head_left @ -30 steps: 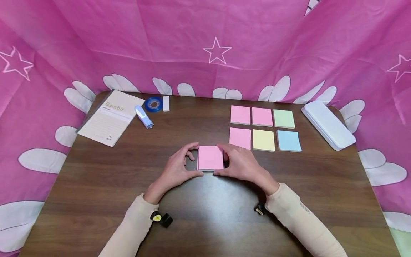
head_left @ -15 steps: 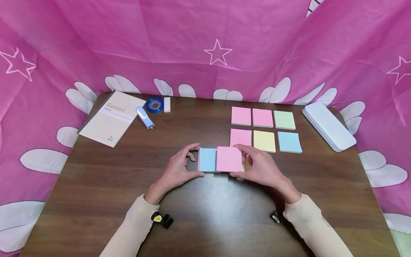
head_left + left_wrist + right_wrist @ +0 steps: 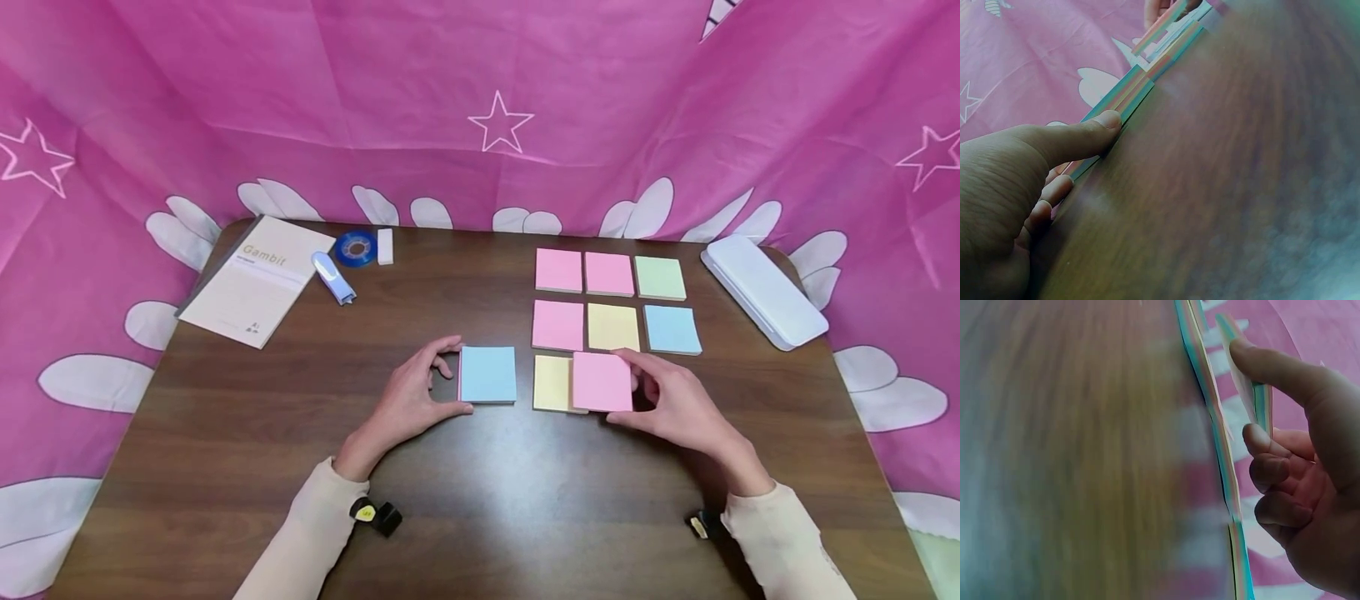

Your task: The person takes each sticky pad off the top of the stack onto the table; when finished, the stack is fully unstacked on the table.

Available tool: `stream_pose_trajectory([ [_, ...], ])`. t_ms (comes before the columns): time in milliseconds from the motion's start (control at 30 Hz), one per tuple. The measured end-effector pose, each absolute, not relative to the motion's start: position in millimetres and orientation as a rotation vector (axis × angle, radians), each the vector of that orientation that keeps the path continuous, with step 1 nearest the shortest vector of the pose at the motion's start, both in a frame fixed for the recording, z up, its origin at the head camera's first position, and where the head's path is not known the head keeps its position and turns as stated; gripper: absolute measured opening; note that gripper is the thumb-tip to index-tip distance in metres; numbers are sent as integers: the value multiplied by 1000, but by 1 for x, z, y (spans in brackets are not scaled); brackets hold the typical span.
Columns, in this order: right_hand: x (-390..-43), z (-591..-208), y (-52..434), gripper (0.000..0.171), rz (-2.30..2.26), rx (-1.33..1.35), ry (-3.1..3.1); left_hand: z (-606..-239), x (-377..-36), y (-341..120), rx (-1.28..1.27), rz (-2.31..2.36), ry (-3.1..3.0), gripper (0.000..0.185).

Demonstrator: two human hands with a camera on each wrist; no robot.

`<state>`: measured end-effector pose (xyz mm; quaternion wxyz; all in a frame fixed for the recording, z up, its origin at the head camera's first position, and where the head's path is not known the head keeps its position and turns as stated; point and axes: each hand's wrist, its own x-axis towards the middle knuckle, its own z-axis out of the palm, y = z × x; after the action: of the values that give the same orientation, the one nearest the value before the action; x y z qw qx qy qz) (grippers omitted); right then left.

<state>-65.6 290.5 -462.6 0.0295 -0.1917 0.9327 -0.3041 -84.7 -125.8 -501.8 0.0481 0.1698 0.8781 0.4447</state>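
In the head view my left hand (image 3: 408, 387) holds a stack of sticky notes (image 3: 487, 375) with a blue top, its thumb at the front edge and fingers at the back. The left wrist view shows the thumb against the layered edge of that stack (image 3: 1132, 94) on the table. My right hand (image 3: 678, 400) pinches a pink sticky note pad (image 3: 602, 382) between thumb and fingers. That pad overlaps a yellow pad (image 3: 551, 383) on the table. From the right wrist, the pinched pad (image 3: 1262, 406) appears raised, with multicoloured layers along its edge.
Behind the hands, two rows of sticky note pads lie on the table: pink pads (image 3: 558, 271), a green pad (image 3: 660, 277), a yellow pad (image 3: 612, 327) and a blue pad (image 3: 672, 329). A white case (image 3: 765, 292) lies right; a notebook (image 3: 258, 279), stapler (image 3: 333, 277), tape roll (image 3: 356, 248) and eraser (image 3: 385, 247) lie left.
My right hand has lifted the pink pad off the stack and carried it right, above the yellow pad. This uncovers the blue top. The left hand stays at the stack.
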Motion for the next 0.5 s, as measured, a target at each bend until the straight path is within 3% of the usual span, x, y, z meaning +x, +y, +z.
stream_pose_trajectory([
  [167, -65, -464, 309, 82, -949, -593, 2884, -503, -86, -125, 538, 1357, 2685, 104],
  [500, -65, -470, 318, 92, -871, -534, 2825, -502, -84, -126, 523, 1371, 2665, 103],
])
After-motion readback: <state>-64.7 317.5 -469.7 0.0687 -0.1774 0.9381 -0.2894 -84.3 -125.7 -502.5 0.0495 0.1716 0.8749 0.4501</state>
